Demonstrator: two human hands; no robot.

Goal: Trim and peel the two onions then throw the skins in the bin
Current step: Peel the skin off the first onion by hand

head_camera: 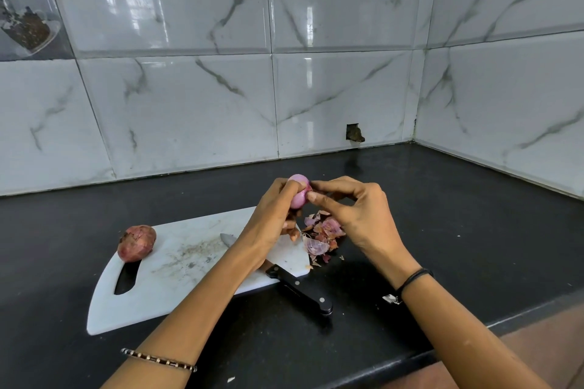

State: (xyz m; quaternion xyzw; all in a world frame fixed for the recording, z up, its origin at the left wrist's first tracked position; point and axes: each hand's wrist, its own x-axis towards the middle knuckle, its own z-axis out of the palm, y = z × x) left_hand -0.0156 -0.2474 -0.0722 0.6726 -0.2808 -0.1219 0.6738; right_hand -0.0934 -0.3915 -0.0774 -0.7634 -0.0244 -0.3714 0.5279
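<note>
On the black bench [442, 230], lower centre, lies a white cutting board [177, 287]. Above its right end the left hand [271, 218] wraps its grip round the peeled onion [299, 191], and the right hand [357, 215] pinches that onion's side. The unpeeled onion [136, 243] sits on the board's left end; loose skins [322, 237] lie beside its right end.

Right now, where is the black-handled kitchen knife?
In the head view, the black-handled kitchen knife lies across the white plastic cutting board's right end, beneath the left forearm, its handle overhanging onto the black counter.

On the board [177, 287] an unpeeled onion [136, 243] sits left, a knife [300, 292] crosses the right edge, skins [320, 238] just beside it.
</note>
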